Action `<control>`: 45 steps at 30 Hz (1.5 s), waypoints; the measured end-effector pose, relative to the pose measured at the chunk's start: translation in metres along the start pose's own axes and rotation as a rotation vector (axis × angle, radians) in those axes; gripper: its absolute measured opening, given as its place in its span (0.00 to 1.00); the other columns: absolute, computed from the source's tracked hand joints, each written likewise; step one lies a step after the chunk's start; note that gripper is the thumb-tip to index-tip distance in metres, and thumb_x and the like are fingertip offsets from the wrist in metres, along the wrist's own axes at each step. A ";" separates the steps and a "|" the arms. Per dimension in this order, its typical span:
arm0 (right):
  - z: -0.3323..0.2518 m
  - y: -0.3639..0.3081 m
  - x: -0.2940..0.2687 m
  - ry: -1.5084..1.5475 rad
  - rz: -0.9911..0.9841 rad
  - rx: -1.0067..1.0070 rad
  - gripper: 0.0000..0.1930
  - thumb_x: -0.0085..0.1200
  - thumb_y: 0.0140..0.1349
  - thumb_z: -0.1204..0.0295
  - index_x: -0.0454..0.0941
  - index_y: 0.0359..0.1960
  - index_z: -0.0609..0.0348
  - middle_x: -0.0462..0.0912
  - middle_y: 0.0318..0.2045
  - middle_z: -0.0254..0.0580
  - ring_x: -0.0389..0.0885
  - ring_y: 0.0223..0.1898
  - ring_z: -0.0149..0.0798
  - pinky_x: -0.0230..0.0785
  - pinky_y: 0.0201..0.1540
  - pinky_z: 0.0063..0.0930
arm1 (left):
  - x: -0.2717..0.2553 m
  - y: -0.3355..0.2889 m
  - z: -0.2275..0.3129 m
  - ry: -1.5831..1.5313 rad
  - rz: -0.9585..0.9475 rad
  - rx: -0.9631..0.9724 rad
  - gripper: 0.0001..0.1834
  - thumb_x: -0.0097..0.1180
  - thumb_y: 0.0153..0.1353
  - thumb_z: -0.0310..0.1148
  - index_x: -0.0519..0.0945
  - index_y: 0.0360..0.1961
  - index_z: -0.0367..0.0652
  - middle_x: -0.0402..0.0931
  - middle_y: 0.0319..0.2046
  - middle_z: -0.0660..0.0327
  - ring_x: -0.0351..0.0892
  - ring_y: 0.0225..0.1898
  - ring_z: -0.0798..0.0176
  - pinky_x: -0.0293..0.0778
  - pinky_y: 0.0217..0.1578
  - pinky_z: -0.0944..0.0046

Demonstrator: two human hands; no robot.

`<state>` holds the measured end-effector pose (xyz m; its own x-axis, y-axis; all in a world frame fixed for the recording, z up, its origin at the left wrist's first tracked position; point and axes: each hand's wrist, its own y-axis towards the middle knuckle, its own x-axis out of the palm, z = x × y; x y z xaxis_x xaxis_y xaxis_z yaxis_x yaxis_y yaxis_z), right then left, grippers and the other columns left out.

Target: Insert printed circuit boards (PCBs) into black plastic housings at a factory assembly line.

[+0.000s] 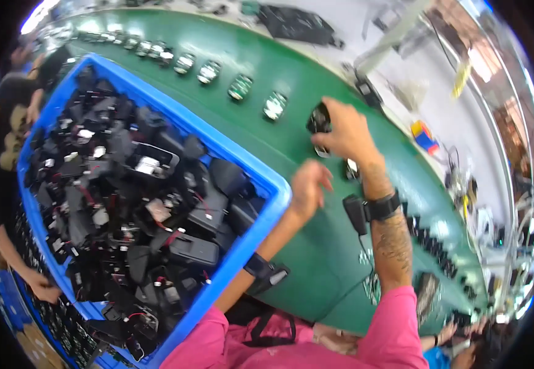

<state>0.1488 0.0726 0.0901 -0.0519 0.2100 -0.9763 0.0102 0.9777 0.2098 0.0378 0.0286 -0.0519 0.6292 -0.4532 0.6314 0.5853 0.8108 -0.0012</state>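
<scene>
My right hand is over the green bench with its thumb and fingers closed round a small black plastic housing. Below that hand, a silvery part shows at the housing's lower end, and another small dark unit lies near my wrist. My left hand hovers just beyond the near corner of the blue crate. Its fingers are loosely bent and apart, with nothing visible in them. Black straps circle both wrists, each with a dark device attached.
Black housings with wires and metal parts heap the crate at left. A curved row of circuit boards runs along the green bench. Small black parts line its right side. Another person's arm is beyond the crate.
</scene>
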 end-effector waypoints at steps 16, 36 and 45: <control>0.015 -0.159 -0.028 0.036 -0.038 0.170 0.14 0.61 0.61 0.64 0.78 0.24 0.64 0.75 0.14 0.49 0.77 0.18 0.52 0.69 0.25 0.41 | 0.027 -0.022 0.035 0.183 -0.360 -0.151 0.22 0.54 0.68 0.39 0.65 0.58 0.43 0.73 0.24 0.64 0.71 0.17 0.74 0.65 0.16 0.72; -0.119 -0.344 0.018 0.290 -0.151 0.059 0.32 0.69 0.49 0.61 0.75 0.55 0.64 0.74 0.60 0.48 0.68 0.61 0.55 0.57 0.65 0.54 | 0.018 -0.015 0.035 0.220 -0.161 -0.247 0.28 0.62 0.63 0.43 0.66 0.57 0.41 0.76 0.26 0.60 0.79 0.22 0.68 0.76 0.20 0.71; -0.106 -0.367 0.027 0.375 -0.007 -0.252 0.16 0.63 0.49 0.78 0.82 0.43 0.62 0.83 0.41 0.39 0.76 0.35 0.36 0.69 0.37 0.33 | 0.016 -0.016 0.038 0.066 -0.130 -0.284 0.30 0.61 0.62 0.42 0.66 0.58 0.37 0.76 0.30 0.57 0.82 0.24 0.63 0.81 0.24 0.67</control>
<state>0.0382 -0.2805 -0.0072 -0.4100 0.1435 -0.9007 -0.2325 0.9385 0.2554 0.0194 0.0226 -0.0125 0.5658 -0.5772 0.5888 0.7767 0.6128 -0.1456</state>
